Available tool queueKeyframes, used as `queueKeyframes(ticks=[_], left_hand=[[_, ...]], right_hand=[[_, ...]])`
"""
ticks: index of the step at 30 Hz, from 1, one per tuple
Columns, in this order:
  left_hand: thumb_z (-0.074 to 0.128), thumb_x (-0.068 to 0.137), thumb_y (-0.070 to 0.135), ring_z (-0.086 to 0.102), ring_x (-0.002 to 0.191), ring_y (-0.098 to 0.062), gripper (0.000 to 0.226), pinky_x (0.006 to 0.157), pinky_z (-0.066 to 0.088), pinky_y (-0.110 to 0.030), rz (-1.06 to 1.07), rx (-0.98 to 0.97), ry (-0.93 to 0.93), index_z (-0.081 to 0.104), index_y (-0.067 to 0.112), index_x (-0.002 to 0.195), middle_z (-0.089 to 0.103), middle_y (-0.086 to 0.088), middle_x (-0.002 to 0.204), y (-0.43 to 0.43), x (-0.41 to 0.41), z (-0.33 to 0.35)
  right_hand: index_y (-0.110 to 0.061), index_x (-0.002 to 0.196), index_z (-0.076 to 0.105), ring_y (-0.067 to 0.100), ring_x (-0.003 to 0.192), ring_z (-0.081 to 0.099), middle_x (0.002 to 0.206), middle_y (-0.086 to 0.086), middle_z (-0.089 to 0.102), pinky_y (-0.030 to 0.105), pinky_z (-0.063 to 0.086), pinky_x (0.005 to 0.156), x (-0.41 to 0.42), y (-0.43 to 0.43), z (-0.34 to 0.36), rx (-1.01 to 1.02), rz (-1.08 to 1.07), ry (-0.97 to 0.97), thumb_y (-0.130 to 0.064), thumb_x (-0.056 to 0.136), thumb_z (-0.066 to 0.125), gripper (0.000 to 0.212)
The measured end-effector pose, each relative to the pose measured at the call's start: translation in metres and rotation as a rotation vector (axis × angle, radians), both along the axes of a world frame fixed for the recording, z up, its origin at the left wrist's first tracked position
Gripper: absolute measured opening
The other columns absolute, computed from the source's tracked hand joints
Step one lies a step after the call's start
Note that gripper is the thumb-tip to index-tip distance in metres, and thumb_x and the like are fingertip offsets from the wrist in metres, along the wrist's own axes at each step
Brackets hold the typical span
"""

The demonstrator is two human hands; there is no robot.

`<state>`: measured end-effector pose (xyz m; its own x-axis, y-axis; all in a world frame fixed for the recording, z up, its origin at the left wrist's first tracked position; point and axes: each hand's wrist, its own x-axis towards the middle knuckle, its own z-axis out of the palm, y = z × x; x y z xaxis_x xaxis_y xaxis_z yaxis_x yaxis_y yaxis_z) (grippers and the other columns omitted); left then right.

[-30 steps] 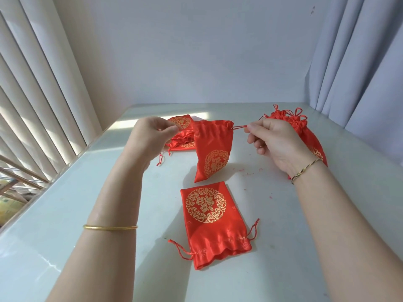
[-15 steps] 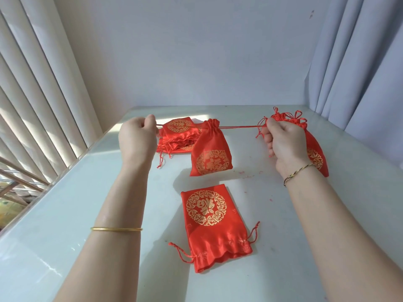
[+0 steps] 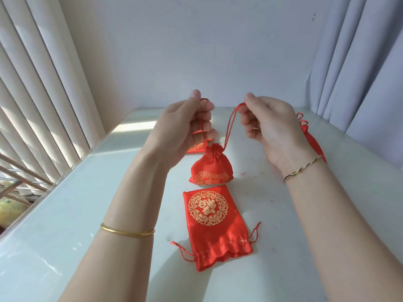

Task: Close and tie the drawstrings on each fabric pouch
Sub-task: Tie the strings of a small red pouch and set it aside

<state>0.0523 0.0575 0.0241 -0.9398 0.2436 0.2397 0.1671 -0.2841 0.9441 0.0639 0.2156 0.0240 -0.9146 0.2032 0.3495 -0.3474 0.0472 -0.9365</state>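
Your left hand (image 3: 185, 125) and right hand (image 3: 270, 129) are raised at the centre of the frame, held apart, each pinching one end of the red drawstrings (image 3: 230, 127) between thumb and fingertips. The cords run down from both hands and meet at the gathered, puckered mouth of a cinched red pouch (image 3: 210, 168), which sits just below your hands with its base on the white table (image 3: 87, 203). Lower centre, an open flat pouch (image 3: 214, 225) lies on the table, its gold emblem facing up and its cords loose at either side. Behind your left hand, more red pouches (image 3: 197, 146) are partly hidden. At the right edge, behind your right wrist, another red bundle (image 3: 311, 138) shows tied loops.
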Motion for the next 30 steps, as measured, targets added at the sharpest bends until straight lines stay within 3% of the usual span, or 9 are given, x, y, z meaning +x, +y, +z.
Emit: queueKeyframes(ticks=[5,9,12,16,19,21,27,30], left_hand=[[0.062,0.085,0.010,0.041,0.056,-0.010,0.018,0.051,0.039,-0.018,-0.097,-0.293,0.052,0.064,-0.004,0.097,0.044,-0.006,0.067,-0.002,0.004,0.000],[0.062,0.088,0.011,0.038,0.059,-0.014,0.008,0.058,0.035,-0.024,-0.119,-0.439,0.106,0.067,0.004,0.087,0.044,-0.004,0.063,0.000,0.008,0.001],[0.054,0.092,0.011,0.040,0.057,-0.012,0.017,0.054,0.037,-0.020,-0.058,-0.393,0.103,0.067,0.003,0.083,0.049,-0.002,0.061,0.003,0.007,0.000],[0.049,0.095,0.008,0.044,0.054,-0.007,0.024,0.051,0.040,-0.015,-0.043,-0.324,0.088,0.068,0.009,0.080,0.052,0.000,0.063,0.001,0.004,-0.001],[0.048,0.095,0.009,0.048,0.053,-0.006,0.021,0.050,0.042,-0.014,-0.062,-0.304,0.080,0.065,0.007,0.084,0.057,0.003,0.062,0.000,0.004,-0.001],[0.049,0.095,0.009,0.053,0.052,-0.006,0.017,0.049,0.044,-0.015,-0.059,-0.265,0.056,0.063,0.007,0.086,0.061,0.003,0.062,-0.001,0.004,0.000],[0.053,0.092,0.005,0.063,0.055,-0.008,0.010,0.047,0.045,-0.015,0.011,-0.157,0.013,0.063,0.007,0.090,0.072,-0.003,0.072,-0.003,0.003,-0.001],[0.056,0.088,-0.003,0.062,0.056,-0.008,0.010,0.049,0.045,-0.015,0.035,-0.189,0.046,0.063,0.005,0.087,0.069,0.000,0.066,-0.002,0.003,0.000]], right_hand=[[-0.020,0.063,0.067,0.004,0.049,0.042,0.054,-0.008,0.052,0.018,0.037,0.051,0.007,-0.009,0.003,0.135,0.034,0.070,-0.026,0.091,0.057,0.030],[-0.016,0.069,0.069,-0.001,0.048,0.043,0.051,-0.012,0.052,0.015,0.037,0.054,0.007,-0.011,0.003,0.213,-0.005,0.124,-0.027,0.091,0.057,0.028],[-0.019,0.078,0.072,0.006,0.052,0.045,0.066,-0.005,0.060,0.019,0.038,0.050,0.004,-0.009,0.002,0.144,0.033,0.021,-0.033,0.097,0.043,0.037],[-0.015,0.093,0.070,0.012,0.057,0.052,0.084,0.001,0.068,0.023,0.039,0.052,0.004,-0.001,-0.003,0.123,0.147,-0.187,-0.016,0.088,0.047,0.023],[-0.015,0.083,0.068,0.007,0.055,0.053,0.073,-0.003,0.067,0.018,0.041,0.050,0.004,-0.002,-0.009,0.240,0.211,-0.153,-0.019,0.090,0.057,0.014],[-0.016,0.074,0.065,0.003,0.051,0.051,0.064,-0.005,0.063,0.016,0.040,0.048,0.002,-0.002,-0.010,0.247,0.182,-0.098,-0.021,0.091,0.058,0.019],[-0.014,0.071,0.063,0.001,0.046,0.048,0.056,-0.006,0.059,0.015,0.040,0.047,0.003,0.002,-0.004,0.213,0.131,0.005,-0.015,0.089,0.060,0.018],[-0.012,0.069,0.064,0.001,0.046,0.048,0.053,-0.007,0.059,0.016,0.039,0.048,0.005,0.005,-0.004,0.391,0.220,-0.076,-0.018,0.086,0.063,0.019]])
